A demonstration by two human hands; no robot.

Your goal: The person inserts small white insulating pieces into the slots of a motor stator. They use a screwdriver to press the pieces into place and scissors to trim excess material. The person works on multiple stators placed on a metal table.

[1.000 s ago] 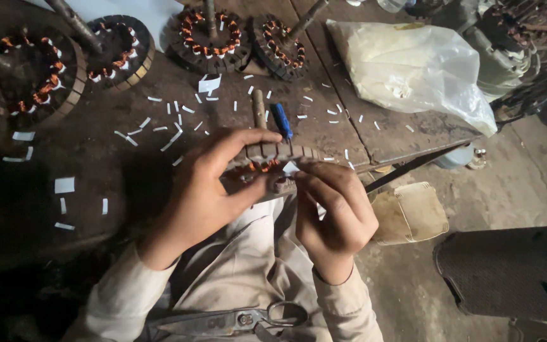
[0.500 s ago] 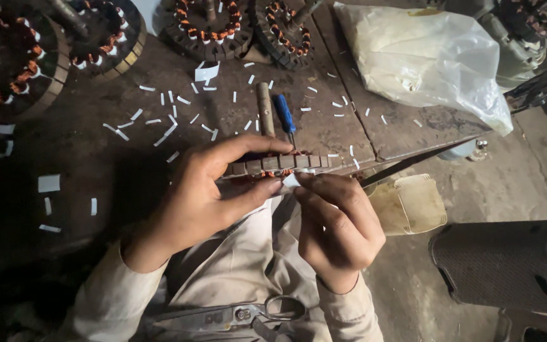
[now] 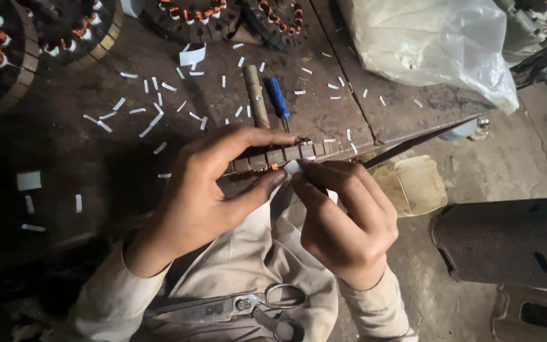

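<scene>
From the head view, the left hand (image 3: 207,190) grips a slotted stator core (image 3: 280,155) at the near edge of the dark desk (image 3: 96,158), thumb under it and fingers curled over its top. The right hand (image 3: 343,215) is closed in a pinch on a small white paper strip (image 3: 294,167), pressed against the core's underside — just beside the left thumb tip. Many more white paper slips (image 3: 153,117) lie scattered over the desk. Behind the core lie a wooden-handled tool (image 3: 256,95) and a blue-handled screwdriver (image 3: 278,98), side by side. Wound stators with copper coils (image 3: 191,16) sit along the far edge, and a crumpled plastic bag (image 3: 432,41) lies to the right. Scissors (image 3: 248,307) rest on the person's lap.
</scene>
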